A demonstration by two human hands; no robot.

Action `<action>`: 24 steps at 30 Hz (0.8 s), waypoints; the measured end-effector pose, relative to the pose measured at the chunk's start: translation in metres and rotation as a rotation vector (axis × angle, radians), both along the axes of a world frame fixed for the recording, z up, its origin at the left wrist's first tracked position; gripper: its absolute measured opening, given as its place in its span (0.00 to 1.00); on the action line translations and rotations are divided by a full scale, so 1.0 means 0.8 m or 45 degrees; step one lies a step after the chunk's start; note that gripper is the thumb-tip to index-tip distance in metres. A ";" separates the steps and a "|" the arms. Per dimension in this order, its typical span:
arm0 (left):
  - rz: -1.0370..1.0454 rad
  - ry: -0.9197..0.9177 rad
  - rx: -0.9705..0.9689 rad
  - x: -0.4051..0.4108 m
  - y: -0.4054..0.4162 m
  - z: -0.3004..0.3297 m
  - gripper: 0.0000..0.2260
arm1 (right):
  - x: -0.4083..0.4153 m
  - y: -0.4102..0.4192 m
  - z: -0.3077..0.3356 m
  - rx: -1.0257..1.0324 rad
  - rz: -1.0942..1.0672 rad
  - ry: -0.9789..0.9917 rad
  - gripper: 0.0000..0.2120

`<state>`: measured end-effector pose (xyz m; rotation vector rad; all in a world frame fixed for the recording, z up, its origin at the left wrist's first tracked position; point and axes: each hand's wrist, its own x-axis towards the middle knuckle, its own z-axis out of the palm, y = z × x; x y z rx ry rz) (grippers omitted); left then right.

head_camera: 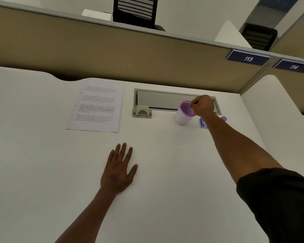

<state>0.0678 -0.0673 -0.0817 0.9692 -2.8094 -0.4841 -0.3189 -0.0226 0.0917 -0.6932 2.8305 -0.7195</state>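
Head view: the right grip (203,106) is curled into a fist at the far right rim of the one white, pink-lined cup (182,118); whether it pinches the rim cannot be told. The cup stands far right on the worktop (165,181), before one cable hatch (165,99). One blue packet (203,123) lies just right of it. One hole punch (142,111) and one printed sheet (96,106) sit further left. The left grip (118,171) lies flat and open, near.
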 end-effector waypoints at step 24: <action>0.015 0.000 0.016 -0.002 0.000 0.000 0.32 | -0.019 0.000 -0.013 0.201 0.279 0.035 0.09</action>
